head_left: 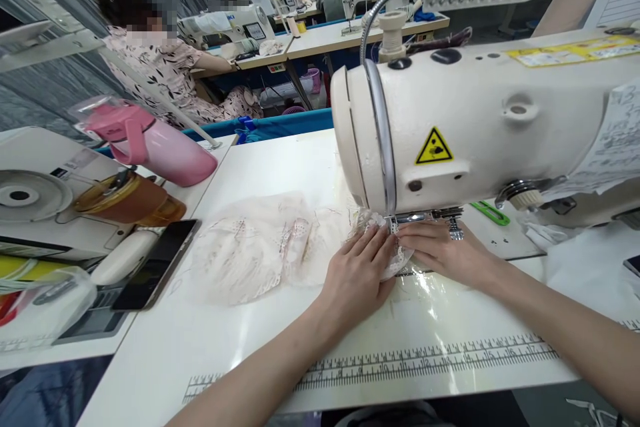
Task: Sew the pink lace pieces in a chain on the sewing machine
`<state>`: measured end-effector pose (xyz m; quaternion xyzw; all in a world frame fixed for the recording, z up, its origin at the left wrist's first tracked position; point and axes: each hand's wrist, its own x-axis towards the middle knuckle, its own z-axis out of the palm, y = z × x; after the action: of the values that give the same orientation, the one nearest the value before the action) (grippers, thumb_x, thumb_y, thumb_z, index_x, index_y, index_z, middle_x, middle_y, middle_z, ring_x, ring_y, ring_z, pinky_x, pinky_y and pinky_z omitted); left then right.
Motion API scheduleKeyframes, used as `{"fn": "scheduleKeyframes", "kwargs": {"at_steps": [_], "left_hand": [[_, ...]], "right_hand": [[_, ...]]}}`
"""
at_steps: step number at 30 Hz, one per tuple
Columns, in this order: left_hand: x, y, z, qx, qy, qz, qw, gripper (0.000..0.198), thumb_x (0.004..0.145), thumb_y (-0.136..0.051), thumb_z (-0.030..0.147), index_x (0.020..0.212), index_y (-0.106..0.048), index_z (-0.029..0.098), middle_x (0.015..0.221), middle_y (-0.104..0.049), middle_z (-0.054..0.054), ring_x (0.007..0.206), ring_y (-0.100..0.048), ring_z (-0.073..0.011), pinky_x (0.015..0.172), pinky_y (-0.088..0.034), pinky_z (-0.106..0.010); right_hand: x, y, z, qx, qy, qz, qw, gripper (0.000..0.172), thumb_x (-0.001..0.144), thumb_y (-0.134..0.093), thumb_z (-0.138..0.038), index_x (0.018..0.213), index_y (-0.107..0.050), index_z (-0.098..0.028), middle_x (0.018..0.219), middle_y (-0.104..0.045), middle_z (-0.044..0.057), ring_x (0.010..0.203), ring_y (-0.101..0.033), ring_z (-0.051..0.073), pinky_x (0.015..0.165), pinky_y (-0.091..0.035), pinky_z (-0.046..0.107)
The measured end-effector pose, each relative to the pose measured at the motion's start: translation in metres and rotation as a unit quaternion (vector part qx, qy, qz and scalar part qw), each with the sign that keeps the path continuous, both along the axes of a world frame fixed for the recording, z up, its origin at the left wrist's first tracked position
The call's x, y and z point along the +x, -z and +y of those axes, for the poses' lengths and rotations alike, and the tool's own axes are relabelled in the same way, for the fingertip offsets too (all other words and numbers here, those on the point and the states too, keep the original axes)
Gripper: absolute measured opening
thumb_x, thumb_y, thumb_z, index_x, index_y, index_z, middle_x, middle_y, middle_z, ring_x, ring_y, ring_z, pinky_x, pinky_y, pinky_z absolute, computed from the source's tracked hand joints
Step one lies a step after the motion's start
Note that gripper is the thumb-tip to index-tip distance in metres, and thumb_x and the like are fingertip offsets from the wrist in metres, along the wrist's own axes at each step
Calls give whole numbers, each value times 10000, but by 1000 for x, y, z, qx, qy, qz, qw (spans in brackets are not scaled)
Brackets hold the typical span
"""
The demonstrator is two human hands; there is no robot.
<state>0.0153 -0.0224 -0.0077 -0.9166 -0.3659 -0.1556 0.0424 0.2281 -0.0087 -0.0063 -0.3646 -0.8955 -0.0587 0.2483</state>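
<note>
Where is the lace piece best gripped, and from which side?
Probably pinch the lace piece at its loose left edge, from the left: that lies flat and uncovered, while the right end is pinned beneath left hand, right hand and presser foot.

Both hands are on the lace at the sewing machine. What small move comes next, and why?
Probably slide the lace slightly further under the presser foot: the left hand and right hand press it flat on either side of the foot.

Can't make out the needle, the sewing machine [480, 127] head blocks it. My left hand [357, 273] and right hand [440, 250] cover most of the lace piece [401, 265], and the machine's right end runs off frame.
</note>
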Motion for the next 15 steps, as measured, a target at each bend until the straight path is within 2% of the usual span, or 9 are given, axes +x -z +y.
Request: {"fn": "scheduleKeyframes", "kwargs": {"at_steps": [4, 10, 15], "left_hand": [[2, 0, 1, 4, 1, 1, 1000, 481, 868, -501, 281, 1312, -526, 96, 1345, -543, -142, 1254, -513, -288, 1052, -443, -463], [3, -2, 4, 4, -1, -10, 1000, 446, 906, -478, 310, 1306, -529, 120, 1337, -554, -134, 1253, -516, -279, 1063, -426, -475], [3, -1, 7, 6, -7, -3, 1000, 447, 922, -477, 339, 1305, -531, 116, 1339, -551, -138, 1267, -500, -291, 1077, -407, -485]], "right_hand": [[1, 1, 0, 11, 12, 3, 1000, 282, 912, -426, -137, 971, -684, -235, 1036, -720, 7, 790, -673, 162, 644, -476, 315], [5, 6, 5, -4, -1, 32, 999, 267, 947, -404, -193, 1001, -665, -219, 1045, -716, 24, 848, -673, 163, 689, -496, 313], [4, -3, 5, -38, 3, 29, 999, 302, 938, -368, -161, 993, -659, -219, 974, -714, 37, 802, -659, 175, 644, -489, 318]]}}
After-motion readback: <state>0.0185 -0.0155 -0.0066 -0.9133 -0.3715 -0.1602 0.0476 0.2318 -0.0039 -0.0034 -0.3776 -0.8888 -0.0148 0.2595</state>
